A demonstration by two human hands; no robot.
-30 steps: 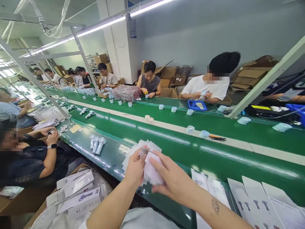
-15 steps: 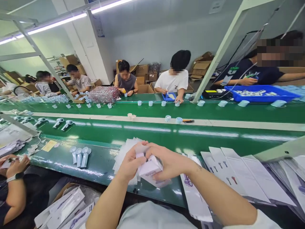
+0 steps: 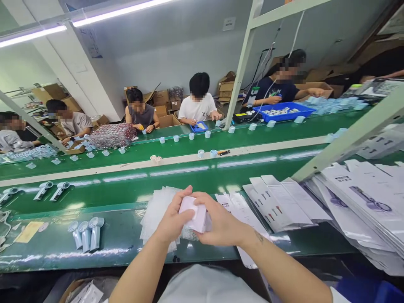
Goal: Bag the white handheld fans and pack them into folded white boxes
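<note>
My left hand (image 3: 172,221) and my right hand (image 3: 221,223) are both closed on a small white box (image 3: 195,215) held just above the near edge of the green bench (image 3: 126,235). The thumbs press on its top. Under and behind my hands lies a loose pile of clear plastic bags (image 3: 154,208). Three grey handheld fans (image 3: 86,233) lie side by side to the left of my left hand.
Flat white printed cartons (image 3: 277,202) lie fanned to the right, with a bigger stack (image 3: 362,202) beyond a slanted frame post (image 3: 347,139). Two green conveyor belts (image 3: 189,166) carry small round cups and more fans. Several people sit across the line; a blue tray (image 3: 284,111) stands there.
The view has swung to the right. The white piece in my hands has gone from a flat sheet to a folded small box, and my hands have closed tighter round it.
</note>
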